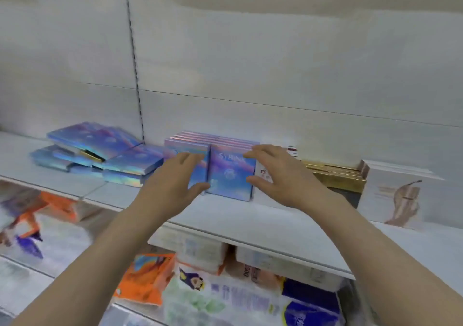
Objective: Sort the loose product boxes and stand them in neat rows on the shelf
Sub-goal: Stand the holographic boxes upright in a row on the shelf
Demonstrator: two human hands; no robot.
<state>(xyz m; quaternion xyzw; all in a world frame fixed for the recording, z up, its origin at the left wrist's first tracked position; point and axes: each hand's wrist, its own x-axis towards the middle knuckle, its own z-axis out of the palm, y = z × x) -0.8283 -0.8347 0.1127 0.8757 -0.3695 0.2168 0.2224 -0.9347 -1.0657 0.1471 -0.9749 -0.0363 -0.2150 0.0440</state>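
Nearest, below the shelf (225, 215), lies a lower tier of soft packets (225, 300): orange, white and blue wrappers, their print too blurred to read.

Two hands reach over the shelf edge. The left hand (172, 182) has its fingers extended and its thumb spread, fingertips laid on the front of the left standing row (198, 172). The right hand (278, 175) is likewise spread, thumb at the lower right corner of the right standing row (231, 172) and fingers at its upper right corner. Neither grip is clamped; both are apart, flanking the boxes between them.

The standing boxes form two rows, side by side and touching, each running back from the front of the shelf. The exact count per row cannot be told; several top edges show in each. The front box of the right row is blue and violet with a pale emblem and lettering beginning "SY"; the remainder is illegible.

Left of the standing rows, a loose pile (100, 155) of the same iridescent blue boxes lies flat and askew, at least five, one touching the left row.

Right of the standing rows stand slim white boxes (265, 175), then a row of gold boxes (335, 177), then white cartons (398, 192) bearing a brown figure.
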